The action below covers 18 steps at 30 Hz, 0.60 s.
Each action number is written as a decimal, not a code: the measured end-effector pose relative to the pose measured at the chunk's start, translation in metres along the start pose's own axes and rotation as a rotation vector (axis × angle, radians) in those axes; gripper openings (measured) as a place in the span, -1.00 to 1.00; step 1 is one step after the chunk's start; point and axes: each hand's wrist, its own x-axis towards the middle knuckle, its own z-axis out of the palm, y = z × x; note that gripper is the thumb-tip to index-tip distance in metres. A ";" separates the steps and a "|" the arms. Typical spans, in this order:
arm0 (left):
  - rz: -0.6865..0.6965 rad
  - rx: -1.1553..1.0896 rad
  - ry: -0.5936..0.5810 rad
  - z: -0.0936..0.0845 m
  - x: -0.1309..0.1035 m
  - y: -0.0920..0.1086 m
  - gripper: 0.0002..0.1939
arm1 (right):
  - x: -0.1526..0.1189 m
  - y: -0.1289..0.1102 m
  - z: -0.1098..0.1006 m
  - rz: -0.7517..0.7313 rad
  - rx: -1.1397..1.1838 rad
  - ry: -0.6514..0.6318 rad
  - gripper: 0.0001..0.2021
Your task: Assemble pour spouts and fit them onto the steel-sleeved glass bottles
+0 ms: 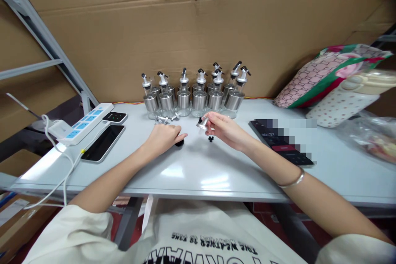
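My right hand [224, 128] pinches a silver bottle pourer top [202, 124] between thumb and fingers, above the table. Below it lies a small black piece [211, 138]. My left hand [163, 137] is low over the table, back upward and thumb stretched to the right; its other fingers curl under and are mostly hidden. A round black part [179, 142] shows just below that thumb; whether the hand grips it cannot be made out. Several loose silver pieces [167, 120] lie just beyond the left hand. Behind both hands, glass-and-steel oil bottles [199, 100] stand upright in rows with pourer tops on.
A power strip [88, 123], a small black device [114, 117] and a phone [103, 143] with white cables are on the left. On the right lie another phone [283, 143], a white dotted bottle [343, 103], a patterned bag [312, 78] and a plastic bag [371, 136]. Cardboard [173, 29] walls the back.
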 end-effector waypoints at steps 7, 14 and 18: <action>0.046 -0.432 0.289 0.005 -0.005 0.008 -0.55 | -0.007 0.011 0.012 0.093 0.295 -0.195 -0.76; 0.094 -0.700 0.183 0.015 -0.009 0.020 -0.65 | -0.009 0.006 0.014 0.039 0.343 -0.175 -0.76; 0.252 -0.694 0.174 0.012 -0.012 0.022 -0.77 | -0.007 0.003 0.011 0.020 0.320 -0.142 -0.76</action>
